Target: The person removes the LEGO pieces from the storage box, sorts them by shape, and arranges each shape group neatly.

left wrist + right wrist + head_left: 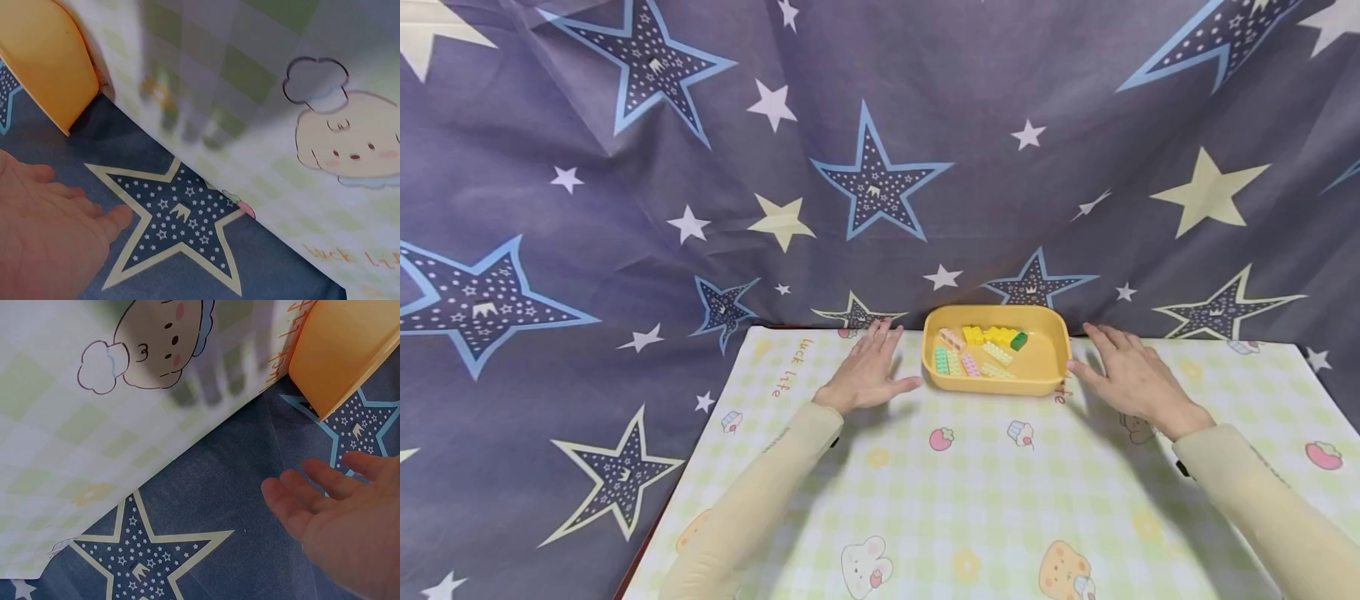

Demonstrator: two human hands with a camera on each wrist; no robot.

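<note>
A yellow plastic bin (1041, 358) stands at the far edge of the table and holds several toy building bricks. Among them are yellow bricks (973, 335), a dark green brick (1018, 340), a mint green brick (942, 360) and a pink brick (972, 365). To the bin's left hovers my left hand (868, 367), fingers spread, thumb pointing at the bin's side. My right hand (1135, 375) is on the other side, its fingers extended and its thumb tip right at the bin's right wall. Both palms hold nothing. Each wrist view shows part of the bin (50, 56) (344, 356) beyond the fingers.
A checked cloth (955, 500) with cartoon prints covers the table. Behind the table's far edge hangs a dark curtain (970, 225) with star patterns, close to the back of the bin.
</note>
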